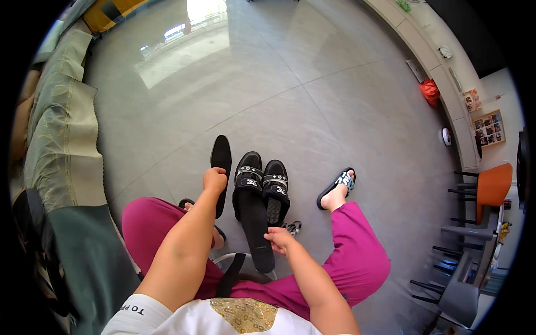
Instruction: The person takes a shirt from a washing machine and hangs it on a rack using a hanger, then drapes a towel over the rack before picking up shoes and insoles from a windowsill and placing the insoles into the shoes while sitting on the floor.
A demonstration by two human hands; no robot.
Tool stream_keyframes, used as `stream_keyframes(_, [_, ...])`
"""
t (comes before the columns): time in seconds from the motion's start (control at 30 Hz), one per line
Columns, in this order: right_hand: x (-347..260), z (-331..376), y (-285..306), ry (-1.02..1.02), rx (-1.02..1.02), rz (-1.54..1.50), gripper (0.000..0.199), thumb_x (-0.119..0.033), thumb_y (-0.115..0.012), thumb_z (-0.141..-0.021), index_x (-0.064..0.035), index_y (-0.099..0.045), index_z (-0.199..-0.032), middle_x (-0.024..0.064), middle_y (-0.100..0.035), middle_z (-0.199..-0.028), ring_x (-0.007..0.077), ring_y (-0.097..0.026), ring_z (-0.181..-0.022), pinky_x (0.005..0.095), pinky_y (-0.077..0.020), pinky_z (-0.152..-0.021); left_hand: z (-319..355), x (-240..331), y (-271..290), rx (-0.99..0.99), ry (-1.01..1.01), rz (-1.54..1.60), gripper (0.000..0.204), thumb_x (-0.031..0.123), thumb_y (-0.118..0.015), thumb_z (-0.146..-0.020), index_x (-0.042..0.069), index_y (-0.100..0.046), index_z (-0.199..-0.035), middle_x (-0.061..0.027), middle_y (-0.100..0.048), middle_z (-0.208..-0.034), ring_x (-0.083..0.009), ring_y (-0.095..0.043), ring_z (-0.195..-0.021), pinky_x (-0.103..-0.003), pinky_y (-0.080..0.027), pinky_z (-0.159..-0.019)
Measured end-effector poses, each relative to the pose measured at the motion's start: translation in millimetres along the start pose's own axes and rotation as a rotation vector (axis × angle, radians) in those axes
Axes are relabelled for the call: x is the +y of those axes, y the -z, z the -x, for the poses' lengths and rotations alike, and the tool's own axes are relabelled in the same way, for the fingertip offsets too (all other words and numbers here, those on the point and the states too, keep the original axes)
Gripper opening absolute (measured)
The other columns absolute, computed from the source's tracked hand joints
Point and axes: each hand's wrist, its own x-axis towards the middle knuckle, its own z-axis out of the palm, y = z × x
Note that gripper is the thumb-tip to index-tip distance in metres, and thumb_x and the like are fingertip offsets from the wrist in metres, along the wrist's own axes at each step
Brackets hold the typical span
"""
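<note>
A pair of black shoes stands side by side on the floor in front of me, a left shoe [248,167] and a right shoe [275,176], with pale straps and white marks. My left hand [214,180] is closed on the edge of one black insole [222,151], held upright left of the shoes. Between my knees, my right hand [279,240] pinches the side of a second black insole [255,226] near its lower end. That insole's far end meets the left shoe's opening; how far in it reaches, I cannot tell.
My right foot wears a black slide sandal [338,187]. Behind my right hand lies a small greyish object [293,227]. A covered sofa [70,134] runs along the left. At the right stand a long cabinet [430,61], a red bag [429,92] and an orange chair [494,190].
</note>
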Motion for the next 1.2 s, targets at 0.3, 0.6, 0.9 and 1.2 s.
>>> stream_keyframes(0.3, [-11, -51, -47, 0.239, 0.326, -0.033, 0.016, 0.0, -0.059, -0.082, -0.001, -0.061, -0.098, 0.0086, -0.064, -0.088, 0.0187, -0.062, -0.068, 0.0318, -0.0492, -0.056, 18, 9, 1, -0.214, 0.002, -0.312, 0.032, 0.007, -0.061, -0.066, 0.01, -0.068, -0.097, -0.0127, -0.064, -0.105, -0.0277, -0.06, -0.101, -0.034, -0.047, -0.087])
stream_keyframes(0.6, [-20, -84, -32, 0.266, 0.55, 0.211, 0.038, -0.017, -0.074, -0.073, 0.0021, -0.058, -0.101, 0.015, -0.063, -0.094, 0.0239, -0.06, -0.088, 0.0353, -0.046, -0.078, 10, -19, -13, -0.353, 0.126, -0.385, 0.029, 0.028, -0.077, -0.067, 0.01, -0.07, -0.088, -0.0101, -0.068, -0.093, -0.0255, -0.064, -0.091, -0.035, -0.049, -0.08])
stream_keyframes(0.9, [-25, -2, -114, 0.269, 0.662, 1.134, 0.078, -0.037, -0.076, -0.061, -0.0062, -0.032, -0.117, 0.0196, -0.042, -0.117, 0.0388, -0.053, -0.1, 0.0447, -0.0457, -0.084, -1, -34, -16, -0.371, 0.197, -0.209, 0.03, 0.033, -0.079, -0.065, 0.008, -0.071, -0.081, -0.0096, -0.069, -0.086, -0.0245, -0.065, -0.083, -0.034, -0.051, -0.077])
stream_keyframes(1.2, [-39, 0, -109, 0.444, 0.687, 0.912, 0.035, -0.031, -0.061, -0.063, -0.0016, -0.068, -0.082, 0.0225, -0.064, -0.077, 0.0375, -0.063, -0.078, 0.0418, -0.0495, -0.074, -5, -37, -16, -0.407, 0.18, -0.225, 0.036, 0.036, -0.077, -0.062, 0.007, -0.071, -0.083, -0.0115, -0.068, -0.089, -0.0245, -0.065, -0.087, -0.034, -0.05, -0.078])
